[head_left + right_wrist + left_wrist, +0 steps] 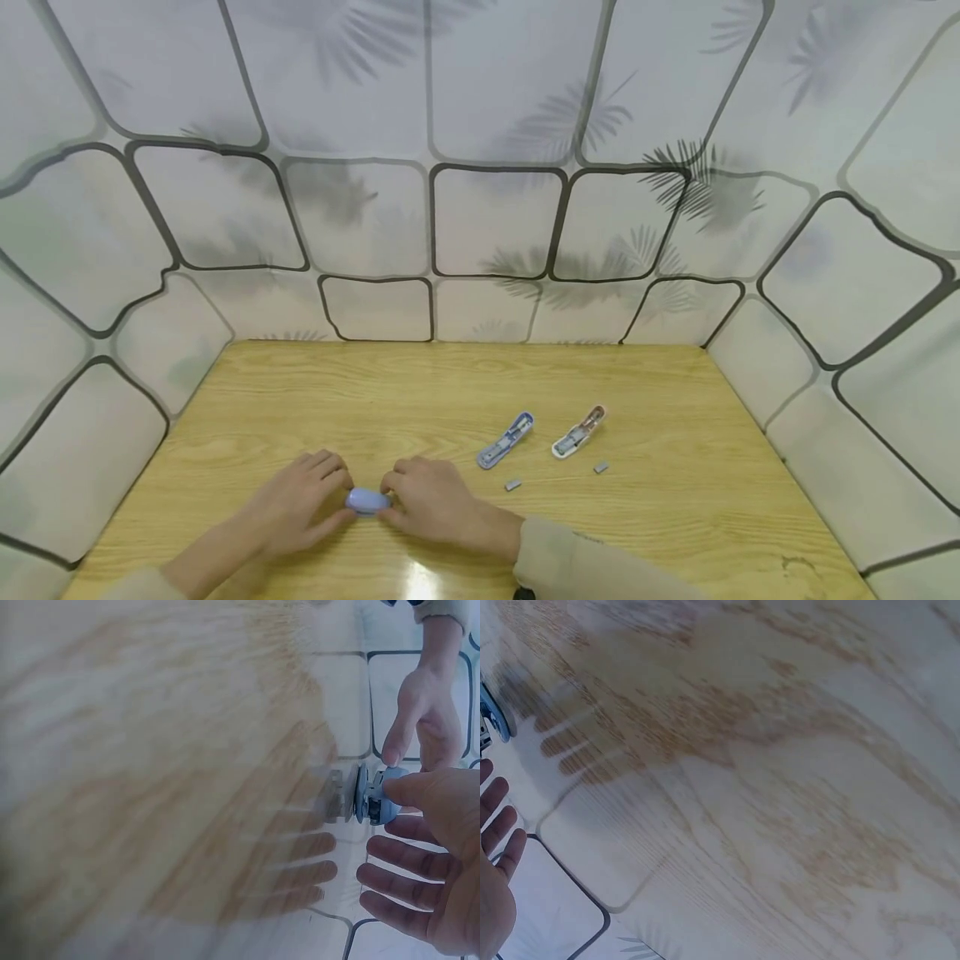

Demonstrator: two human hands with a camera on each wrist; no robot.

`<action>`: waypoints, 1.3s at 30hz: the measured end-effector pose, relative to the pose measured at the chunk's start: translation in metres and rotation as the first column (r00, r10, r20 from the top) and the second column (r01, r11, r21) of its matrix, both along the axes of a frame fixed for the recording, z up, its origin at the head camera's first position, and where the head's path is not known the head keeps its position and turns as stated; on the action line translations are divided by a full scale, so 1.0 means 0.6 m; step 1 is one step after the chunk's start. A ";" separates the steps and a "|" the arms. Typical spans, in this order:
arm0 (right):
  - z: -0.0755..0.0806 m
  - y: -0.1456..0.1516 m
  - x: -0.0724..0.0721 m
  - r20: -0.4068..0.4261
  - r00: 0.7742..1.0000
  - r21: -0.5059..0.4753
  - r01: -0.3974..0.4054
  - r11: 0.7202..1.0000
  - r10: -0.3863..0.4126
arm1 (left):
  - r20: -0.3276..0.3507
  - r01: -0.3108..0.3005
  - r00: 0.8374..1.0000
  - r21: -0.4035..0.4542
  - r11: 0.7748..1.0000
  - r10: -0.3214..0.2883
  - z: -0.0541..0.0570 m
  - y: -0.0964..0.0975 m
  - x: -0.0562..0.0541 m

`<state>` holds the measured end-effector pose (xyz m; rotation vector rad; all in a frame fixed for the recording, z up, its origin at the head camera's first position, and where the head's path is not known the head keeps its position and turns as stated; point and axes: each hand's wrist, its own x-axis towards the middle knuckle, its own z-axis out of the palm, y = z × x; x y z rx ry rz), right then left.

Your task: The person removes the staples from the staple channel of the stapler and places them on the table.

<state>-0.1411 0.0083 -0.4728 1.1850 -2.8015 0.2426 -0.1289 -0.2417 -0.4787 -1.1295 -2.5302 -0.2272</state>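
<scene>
A small light-blue stapler (367, 501) sits between both hands just over the near left part of the table. My left hand (303, 504) pinches its left end, thumb on the near side and fingers curled on the far side. At the other end, my right hand (431, 500) holds it between thumb and fingertips. In the right wrist view, the right thumb presses on the rounded cover of the stapler (391, 796), while the other fingers stretch out loosely. Only a sliver of the stapler (496, 712) enters the left wrist view, above the spread fingers.
Right of the hands lie a blue stapler (506, 440) and a white-and-pink stapler (578, 432), their insides facing up. Near each is a small grey block of staples, one (513, 484) left, another (601, 467) right. Patterned cloth walls (491, 221) border the wooden table (360, 392).
</scene>
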 end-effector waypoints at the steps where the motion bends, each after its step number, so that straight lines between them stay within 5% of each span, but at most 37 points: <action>1: 0.001 0.000 0.000 -0.008 1.000 0.004 -0.001 1.000 0.001 | -0.005 -0.004 1.000 -0.003 1.000 0.004 0.000 0.001 0.000; 22: 0.000 0.036 -0.032 -0.016 1.000 0.040 -0.018 0.999 0.019 | -0.014 -0.060 0.998 -0.009 0.998 0.060 -0.005 0.043 -0.005; 39: -0.007 0.059 -0.073 -0.128 0.992 0.115 0.001 0.993 0.014 | -0.017 -0.065 0.998 -0.033 0.997 0.064 -0.015 0.079 -0.053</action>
